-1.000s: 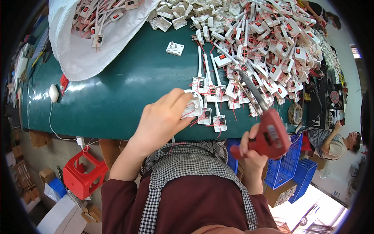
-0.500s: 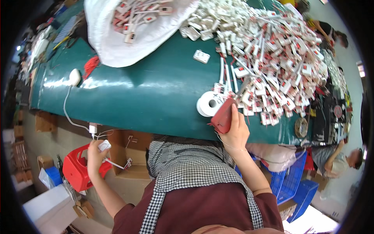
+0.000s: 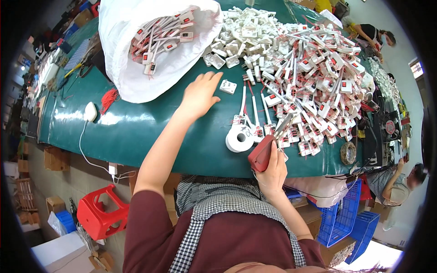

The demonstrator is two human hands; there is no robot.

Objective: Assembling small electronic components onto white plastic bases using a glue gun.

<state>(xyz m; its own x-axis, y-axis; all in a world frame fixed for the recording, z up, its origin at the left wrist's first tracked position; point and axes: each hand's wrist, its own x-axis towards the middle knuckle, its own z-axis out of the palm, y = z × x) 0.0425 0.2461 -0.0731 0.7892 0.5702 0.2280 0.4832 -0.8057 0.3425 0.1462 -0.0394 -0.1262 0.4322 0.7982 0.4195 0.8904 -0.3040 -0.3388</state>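
Note:
My left hand (image 3: 200, 96) reaches over the table with its fingers stretched out and nothing in them. Just right of its fingertips lies a single small white plastic casing (image 3: 228, 87), apart from the hand. My right hand (image 3: 272, 175), at the table's near edge, is closed round a red-handled tool (image 3: 262, 154) with a metal nose pointing up and right; its exact kind is unclear. The tool's nose overlaps the edge of a pile of white switch boxes with red wires (image 3: 325, 86). Beside the tool stands a white spool (image 3: 240, 138), near several white cable lengths (image 3: 255, 111).
A white sack (image 3: 154, 91) holding wired switch boxes lies at the far left. White casings (image 3: 248, 32) are heaped behind. A white device (image 3: 90, 112) trails its cable off the near edge. A red stool (image 3: 98, 214) and blue crates (image 3: 339, 214) stand below. Other people work at right.
My left hand has risen from below the table's edge to above it, and the white piece it held is gone from it. The right hand has lowered slightly; the tool's nose now shows more.

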